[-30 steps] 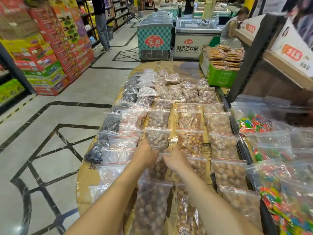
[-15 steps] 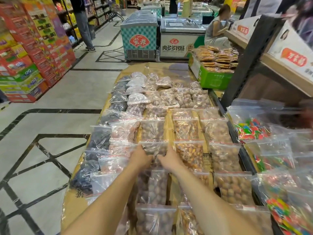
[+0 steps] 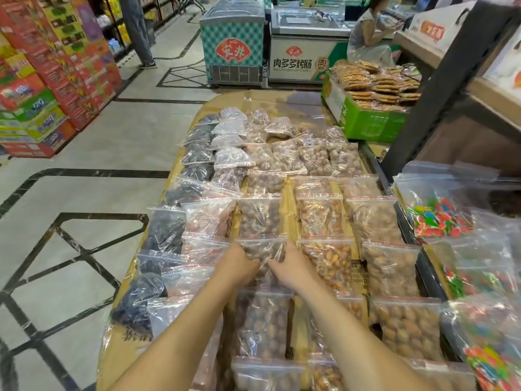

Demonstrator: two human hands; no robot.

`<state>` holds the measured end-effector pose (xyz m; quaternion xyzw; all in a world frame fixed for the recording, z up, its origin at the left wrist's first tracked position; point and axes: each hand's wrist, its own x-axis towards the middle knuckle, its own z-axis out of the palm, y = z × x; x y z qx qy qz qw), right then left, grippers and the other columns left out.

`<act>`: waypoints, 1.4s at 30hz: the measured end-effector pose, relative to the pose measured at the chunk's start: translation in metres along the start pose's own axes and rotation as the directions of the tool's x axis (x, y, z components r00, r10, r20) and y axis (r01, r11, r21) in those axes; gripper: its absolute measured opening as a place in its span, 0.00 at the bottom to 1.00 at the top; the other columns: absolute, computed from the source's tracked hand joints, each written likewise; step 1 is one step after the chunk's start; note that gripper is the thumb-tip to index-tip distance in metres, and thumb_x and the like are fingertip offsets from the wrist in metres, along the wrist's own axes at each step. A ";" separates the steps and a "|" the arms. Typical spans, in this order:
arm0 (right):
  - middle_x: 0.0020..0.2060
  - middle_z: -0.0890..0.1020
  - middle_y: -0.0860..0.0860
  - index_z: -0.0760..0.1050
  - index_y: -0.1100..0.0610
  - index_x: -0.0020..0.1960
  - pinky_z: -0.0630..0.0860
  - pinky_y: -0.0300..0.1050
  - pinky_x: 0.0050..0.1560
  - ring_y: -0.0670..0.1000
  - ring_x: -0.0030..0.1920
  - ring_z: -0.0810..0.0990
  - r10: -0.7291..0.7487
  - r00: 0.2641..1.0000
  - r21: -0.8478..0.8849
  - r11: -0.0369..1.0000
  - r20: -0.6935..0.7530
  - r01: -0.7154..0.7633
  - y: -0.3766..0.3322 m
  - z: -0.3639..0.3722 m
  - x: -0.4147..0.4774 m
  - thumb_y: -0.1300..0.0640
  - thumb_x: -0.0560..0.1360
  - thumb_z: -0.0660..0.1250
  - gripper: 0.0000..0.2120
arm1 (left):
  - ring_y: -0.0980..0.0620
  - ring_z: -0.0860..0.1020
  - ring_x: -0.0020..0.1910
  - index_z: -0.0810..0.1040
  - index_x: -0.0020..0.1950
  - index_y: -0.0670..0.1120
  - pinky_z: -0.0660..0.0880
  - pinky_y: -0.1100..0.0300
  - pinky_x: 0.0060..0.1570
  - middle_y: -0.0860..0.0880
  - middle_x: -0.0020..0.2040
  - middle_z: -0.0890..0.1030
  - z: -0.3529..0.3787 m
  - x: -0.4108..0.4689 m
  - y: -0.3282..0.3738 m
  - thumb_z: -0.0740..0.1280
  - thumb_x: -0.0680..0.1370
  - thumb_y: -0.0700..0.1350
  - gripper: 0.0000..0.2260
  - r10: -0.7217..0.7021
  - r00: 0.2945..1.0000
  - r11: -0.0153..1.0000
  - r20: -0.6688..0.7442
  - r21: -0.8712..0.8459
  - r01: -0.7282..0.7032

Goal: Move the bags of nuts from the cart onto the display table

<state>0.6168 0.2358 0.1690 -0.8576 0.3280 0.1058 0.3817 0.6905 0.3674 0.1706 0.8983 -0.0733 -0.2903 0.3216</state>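
A cardboard-covered display table (image 3: 284,103) is lined with rows of clear zip bags of nuts and dried fruit. Both hands rest on one bag of brown nuts (image 3: 260,246) in the middle column. My left hand (image 3: 239,265) grips its left side and my right hand (image 3: 290,266) grips its right side, fingers curled onto the plastic. The bag lies flat on the table between a pinkish bag (image 3: 203,249) and a bag of orange-brown nuts (image 3: 327,258). No cart shows in the view.
Bags of coloured candy (image 3: 439,218) fill a bin to the right, beyond a dark divider. A green box of flat cakes (image 3: 372,119) stands at the far right of the table. Freezers (image 3: 234,43) and a seated person (image 3: 369,29) lie beyond; stacked cartons (image 3: 56,66) line the left aisle.
The camera has moved in and tilted; both hands stay on the same bag, pressing it into its place in the middle column.
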 end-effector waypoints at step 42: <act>0.65 0.78 0.53 0.65 0.55 0.80 0.80 0.44 0.45 0.46 0.47 0.80 -0.140 0.989 -0.010 0.990 -0.056 0.139 -0.054 -0.030 0.052 0.53 0.83 0.68 0.28 | 0.47 0.84 0.53 0.71 0.73 0.42 0.83 0.49 0.54 0.47 0.58 0.83 -0.044 0.061 0.038 0.71 0.80 0.44 0.23 0.247 0.968 0.968 -0.036 0.041 -0.246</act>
